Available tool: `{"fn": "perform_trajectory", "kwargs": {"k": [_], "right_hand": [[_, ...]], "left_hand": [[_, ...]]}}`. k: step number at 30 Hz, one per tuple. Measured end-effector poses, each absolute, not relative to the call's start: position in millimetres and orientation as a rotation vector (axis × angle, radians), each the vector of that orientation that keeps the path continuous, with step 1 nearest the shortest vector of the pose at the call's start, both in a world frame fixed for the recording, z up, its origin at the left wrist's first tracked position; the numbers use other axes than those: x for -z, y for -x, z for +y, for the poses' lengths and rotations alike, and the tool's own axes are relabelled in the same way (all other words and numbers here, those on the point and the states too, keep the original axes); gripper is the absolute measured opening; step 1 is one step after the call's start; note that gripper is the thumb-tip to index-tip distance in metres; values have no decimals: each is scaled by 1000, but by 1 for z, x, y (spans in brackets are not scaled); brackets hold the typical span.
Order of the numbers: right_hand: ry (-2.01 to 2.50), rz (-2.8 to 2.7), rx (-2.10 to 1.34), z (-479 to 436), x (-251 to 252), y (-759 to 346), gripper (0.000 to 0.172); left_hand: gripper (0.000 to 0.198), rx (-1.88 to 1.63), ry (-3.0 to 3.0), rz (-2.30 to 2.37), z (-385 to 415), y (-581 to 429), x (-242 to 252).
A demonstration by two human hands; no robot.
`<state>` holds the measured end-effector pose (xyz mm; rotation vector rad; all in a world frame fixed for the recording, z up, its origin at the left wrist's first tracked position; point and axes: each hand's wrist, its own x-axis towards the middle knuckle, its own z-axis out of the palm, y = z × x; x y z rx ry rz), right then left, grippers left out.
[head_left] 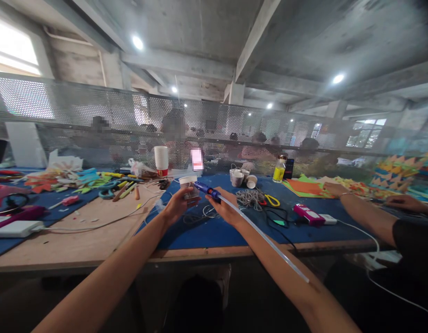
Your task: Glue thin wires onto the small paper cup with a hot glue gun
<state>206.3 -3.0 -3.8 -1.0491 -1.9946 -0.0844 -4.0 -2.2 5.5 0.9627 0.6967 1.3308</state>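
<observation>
My left hand point(177, 206) is closed around a white paper cup point(189, 186), held a little above the blue mat point(214, 231). My right hand point(225, 208) grips a blue glue gun point(207, 189) with a long clear glue stick point(269, 243) trailing back over my forearm. The gun's tip points at the cup's side, close to or touching it. Grey string seems wrapped on the cup, though blur hides detail.
A coil of grey string point(250, 198), yellow-handled scissors point(272, 200), a pink device point(308, 215), spare cups point(239, 177), a cup stack point(161, 160) and a yellow bottle point(279, 169) lie on the mat. Another person's arms point(366, 210) rest at right. Paper scraps and cables crowd the left.
</observation>
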Motion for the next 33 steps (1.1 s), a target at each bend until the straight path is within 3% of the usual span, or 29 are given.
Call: {"fn": "perform_trajectory", "kwargs": {"k": [12,33], "right_hand": [[1105,-2018,143,-6,1,-205,27],[959,-1991,274,0,7,-208,26]], "left_hand": [[40,-1325,-1006,700,-3,4,-7],[36,-1323,-1008,714,-2,3,-5]]}}
